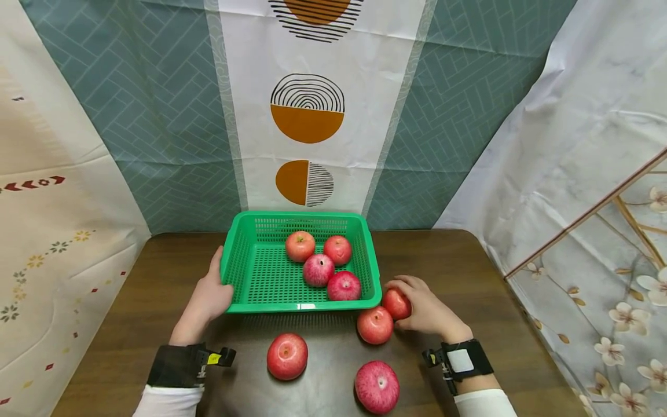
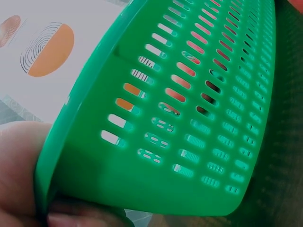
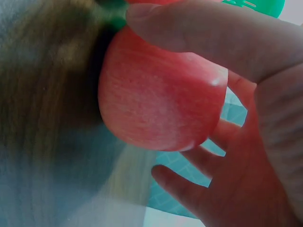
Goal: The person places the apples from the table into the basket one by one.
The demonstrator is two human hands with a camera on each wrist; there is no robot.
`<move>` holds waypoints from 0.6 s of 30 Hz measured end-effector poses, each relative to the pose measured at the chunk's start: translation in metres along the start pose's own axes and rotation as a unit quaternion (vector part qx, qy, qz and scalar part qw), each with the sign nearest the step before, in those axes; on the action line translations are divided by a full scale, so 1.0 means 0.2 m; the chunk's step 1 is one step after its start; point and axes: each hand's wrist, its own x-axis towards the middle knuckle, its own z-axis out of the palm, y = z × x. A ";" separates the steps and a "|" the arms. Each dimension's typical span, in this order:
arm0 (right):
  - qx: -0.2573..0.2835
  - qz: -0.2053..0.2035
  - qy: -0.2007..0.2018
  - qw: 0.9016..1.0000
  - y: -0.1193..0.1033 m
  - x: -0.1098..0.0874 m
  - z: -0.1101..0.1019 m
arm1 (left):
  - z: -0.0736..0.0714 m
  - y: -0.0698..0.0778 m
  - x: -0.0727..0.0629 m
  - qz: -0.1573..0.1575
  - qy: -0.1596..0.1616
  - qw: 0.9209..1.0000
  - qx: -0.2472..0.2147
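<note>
My left hand (image 1: pixel 211 292) grips the left rim of a green plastic basket (image 1: pixel 302 308), thumb on the inner side, fingers outside. In the left wrist view the basket's slotted side wall (image 2: pixel 94 161) fills most of the picture, and part of the hand (image 2: pixel 19 165) shows at the rim. At the basket's front right corner, my right hand (image 1: pixel 424 304) holds a red apple (image 1: pixel 397 302) on the table. Its thumb and fingers curve around the apple (image 3: pixel 161 94) in the right wrist view. Another red apple (image 1: pixel 375 325) sits right beside the held one, below the basket corner.
Several red and pink apples (image 1: pixel 319 270) lie in the basket's right half. In front of it on the brown table (image 1: pixel 443 255) are a red apple (image 1: pixel 287 356) and a darker pink apple (image 1: pixel 377 387). Patterned cloth (image 1: pixel 307 58) hangs behind and at both sides.
</note>
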 end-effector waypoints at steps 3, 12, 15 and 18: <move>0.002 0.006 -0.008 1.000 0.00 0.01 0.01 | 0.01 0.00 0.00 -0.001 -0.001 1.000 0.001; -0.016 0.036 0.012 0.999 0.02 0.03 0.06 | 0.01 0.00 0.00 0.001 -0.004 1.000 -0.002; -0.023 0.043 0.022 0.999 0.01 0.04 0.07 | 0.00 0.00 0.00 0.003 -0.003 1.000 -0.002; -0.032 0.047 0.029 0.998 0.00 0.04 0.08 | 0.00 0.00 0.01 0.002 -0.001 1.000 -0.002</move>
